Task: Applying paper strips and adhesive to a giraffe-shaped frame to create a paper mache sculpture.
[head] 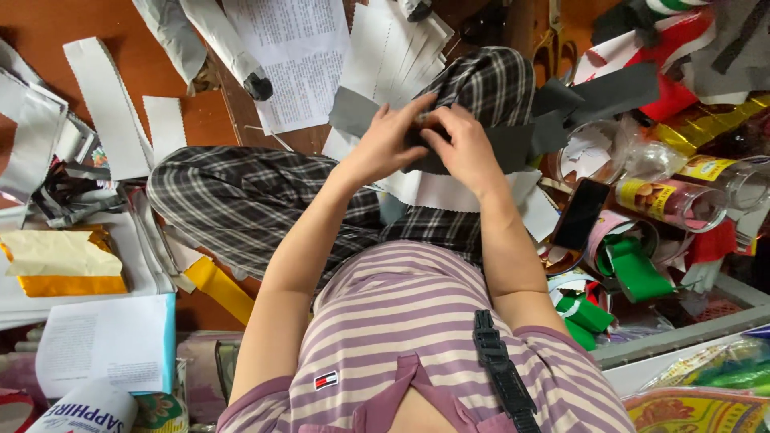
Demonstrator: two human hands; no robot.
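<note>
A dark grey paper strip point(513, 144) is pinched and folded between the left hand point(385, 144) and right hand point(465, 148) above the lap, white sheets point(449, 192) beneath.

Trousers point(241, 200): black-and-white plaid. Shirt point(401, 321): purple-and-white horizontal stripes. Paper piece point(497, 144) between the hands: dark grey. Paper strips point(104, 104): white. Floor point(80, 24): reddish-brown. Folded sheet point(68, 269): golden yellow. Ribbon point(634, 269): green.
</note>
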